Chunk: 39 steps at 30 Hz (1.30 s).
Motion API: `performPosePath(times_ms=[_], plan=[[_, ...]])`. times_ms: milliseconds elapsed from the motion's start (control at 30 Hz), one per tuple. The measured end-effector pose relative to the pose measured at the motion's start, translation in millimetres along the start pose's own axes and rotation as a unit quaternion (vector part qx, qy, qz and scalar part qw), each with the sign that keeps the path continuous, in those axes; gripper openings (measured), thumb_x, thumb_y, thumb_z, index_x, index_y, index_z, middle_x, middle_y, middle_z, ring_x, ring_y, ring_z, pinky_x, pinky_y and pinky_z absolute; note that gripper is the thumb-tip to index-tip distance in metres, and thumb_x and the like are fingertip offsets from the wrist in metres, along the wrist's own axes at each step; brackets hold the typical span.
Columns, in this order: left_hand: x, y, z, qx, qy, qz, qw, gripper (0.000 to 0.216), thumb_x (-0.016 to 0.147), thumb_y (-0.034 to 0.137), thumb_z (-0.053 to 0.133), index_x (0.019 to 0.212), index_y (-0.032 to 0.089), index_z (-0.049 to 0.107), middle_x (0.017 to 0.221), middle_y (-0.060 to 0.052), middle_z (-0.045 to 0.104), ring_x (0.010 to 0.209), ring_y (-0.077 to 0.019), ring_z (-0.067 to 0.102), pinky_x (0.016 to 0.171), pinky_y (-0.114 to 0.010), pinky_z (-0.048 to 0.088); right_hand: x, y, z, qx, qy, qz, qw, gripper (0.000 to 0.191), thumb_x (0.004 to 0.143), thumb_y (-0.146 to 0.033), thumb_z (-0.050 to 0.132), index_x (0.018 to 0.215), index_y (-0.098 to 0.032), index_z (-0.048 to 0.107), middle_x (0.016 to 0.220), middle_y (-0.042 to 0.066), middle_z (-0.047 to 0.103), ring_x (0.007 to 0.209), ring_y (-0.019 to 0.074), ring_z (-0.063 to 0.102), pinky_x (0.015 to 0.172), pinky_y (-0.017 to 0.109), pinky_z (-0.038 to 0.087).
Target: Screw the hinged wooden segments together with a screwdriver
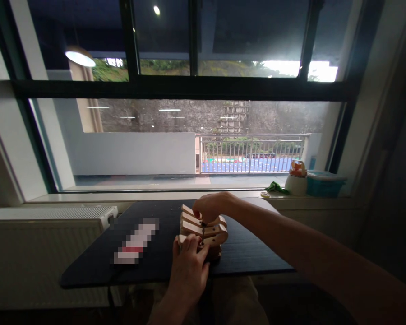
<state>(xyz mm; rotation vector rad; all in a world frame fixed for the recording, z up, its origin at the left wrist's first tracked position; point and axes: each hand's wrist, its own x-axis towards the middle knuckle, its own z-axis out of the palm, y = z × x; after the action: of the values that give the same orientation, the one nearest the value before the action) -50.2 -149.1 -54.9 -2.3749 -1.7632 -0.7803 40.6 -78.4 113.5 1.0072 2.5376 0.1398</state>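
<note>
A light wooden object [209,231] rests on the dark table, made of several parallel slats with rounded right ends and dark spots along the joints. I cannot tell its exact kind. At its near end my left hand [190,266] is closed, fingers curled over the nearest slat and thumb pressed along its right side. My right hand [212,206] reaches across to the far end from the right, wrist bent, with its closed fingertips down on the slats there. Whatever small part the right fingertips may pinch is hidden behind the hand.
The black table [149,266] stands against the window sill [155,196]. A blurred-out flat item [135,243] lies on its left part. A white radiator [47,253] is at left. A white container with an orange top [297,180] and a teal box [325,184] stand on the sill.
</note>
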Motion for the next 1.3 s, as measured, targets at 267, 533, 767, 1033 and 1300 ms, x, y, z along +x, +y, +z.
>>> performPosePath(times_ms=[267,533,767,1033,1300], plan=[[1.0,-1.1,3.5,0.008,0.009,0.009,1.0,0.037,0.079,0.025,0.056,0.114,0.03,0.061,0.123,-0.005,0.053,0.124,-0.026,0.04,0.11,-0.053,0.013,-1.3,-1.3,4.3,-0.004,0.013,-0.005,1.0,0.036,0.071,-0.013,0.057,0.104,-0.012,0.069,0.099,0.009,0.07,0.08,0.0186,0.061,0.056,0.024,0.038],[1.3,-0.3,2.0,0.01,0.006,0.004,1.0,0.039,0.078,0.023,0.056,0.116,0.029,0.06,0.123,-0.006,0.054,0.124,-0.0261,0.041,0.109,-0.052,0.016,3.7,7.6,8.4,-0.001,0.01,0.024,1.0,0.037,0.071,-0.028,0.064,0.104,-0.012,0.07,0.097,0.011,0.07,0.078,0.0211,0.061,0.054,0.026,0.039],[0.7,-0.9,2.3,0.011,0.006,0.005,1.0,0.038,0.078,0.025,0.056,0.116,0.03,0.061,0.123,-0.006,0.055,0.123,-0.026,0.041,0.109,-0.052,0.015,-4.6,0.2,-4.4,-0.005,0.019,-0.006,1.0,0.041,0.069,-0.016,0.062,0.11,-0.012,0.067,0.099,0.009,0.07,0.076,0.0179,0.059,0.052,0.024,0.037],[1.3,1.7,0.9,0.008,0.003,-0.001,1.0,0.038,0.078,0.023,0.056,0.114,0.03,0.062,0.123,-0.006,0.055,0.123,-0.0256,0.041,0.109,-0.052,0.014,0.3,4.6,3.0,-0.006,0.019,0.015,1.0,0.035,0.073,-0.026,0.062,0.101,-0.008,0.07,0.093,0.012,0.071,0.071,0.0181,0.059,0.052,0.025,0.038],[1.9,0.4,1.2,0.015,0.01,0.007,1.0,0.037,0.078,0.023,0.056,0.114,0.03,0.062,0.122,-0.006,0.055,0.122,-0.0264,0.042,0.109,-0.052,0.017,-4.2,5.8,0.6,-0.001,0.03,0.001,1.0,0.039,0.072,-0.024,0.063,0.109,-0.014,0.068,0.101,0.008,0.07,0.079,0.0176,0.06,0.056,0.024,0.039]])
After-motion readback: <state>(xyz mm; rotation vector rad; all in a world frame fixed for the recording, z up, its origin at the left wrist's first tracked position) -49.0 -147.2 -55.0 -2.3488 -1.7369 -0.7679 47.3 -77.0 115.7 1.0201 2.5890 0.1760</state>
